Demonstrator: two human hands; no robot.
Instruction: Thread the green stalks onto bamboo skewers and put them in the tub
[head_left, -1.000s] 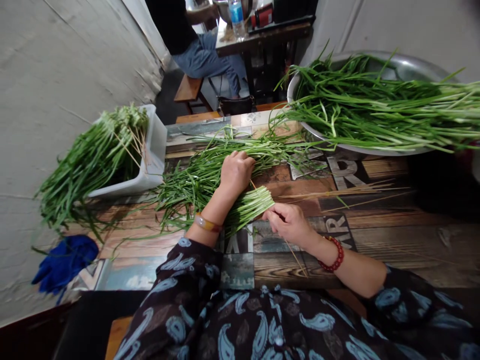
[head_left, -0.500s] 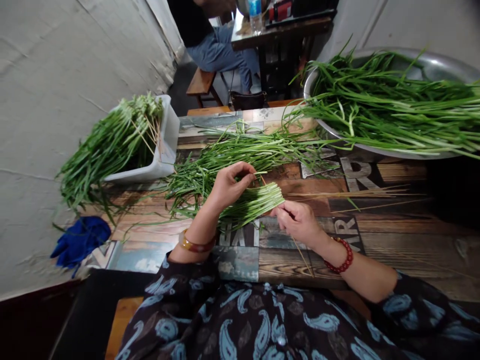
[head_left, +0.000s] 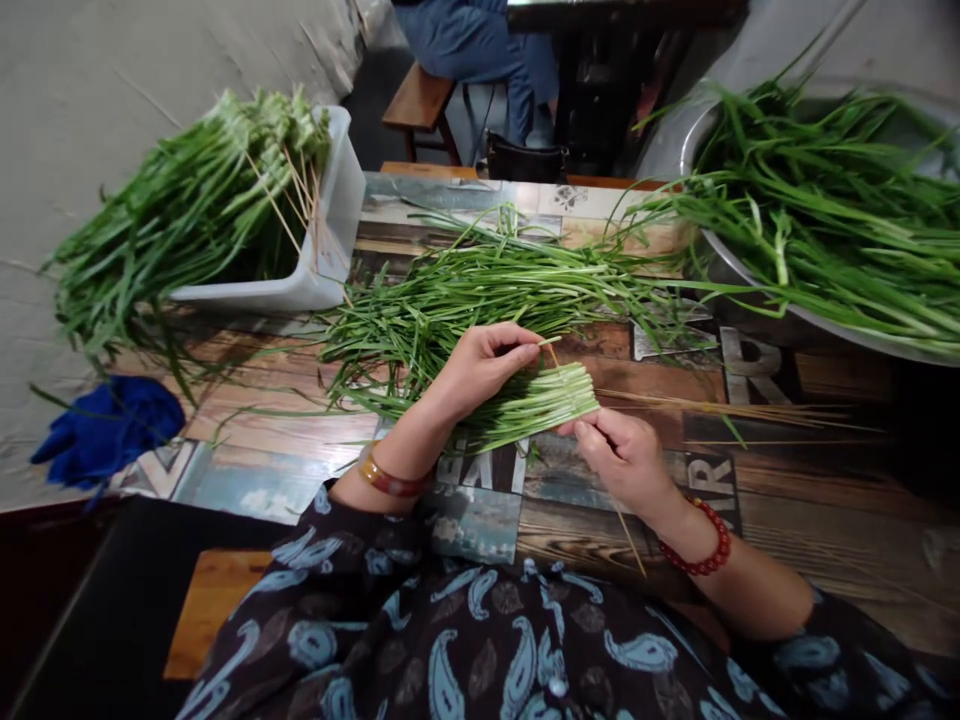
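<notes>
My left hand (head_left: 491, 365) is closed around a bundle of green stalks (head_left: 551, 400), with one pale stalk and a thin straw strand at its fingertips. The bundle's pale cut ends point right. At their lower corner my right hand (head_left: 626, 455) pinches a thin straw strand (head_left: 631, 540), whose tail hangs down toward the table's front edge. Behind the bundle, a loose pile of green stalks (head_left: 495, 290) spreads over the table. More straw strands (head_left: 750, 405) lie to the right of the bundle.
A white bin (head_left: 330, 250) at the left holds greens and straws. A metal basin (head_left: 739, 262) of long greens stands at the right. Blue gloves (head_left: 112, 430) lie at the left edge. Beyond the patterned table (head_left: 810, 500), a person in jeans (head_left: 480, 45) sits near a bench.
The view has tilted downward and come closer. Both hands keep nearly the same hold on the bundle and the strand.
</notes>
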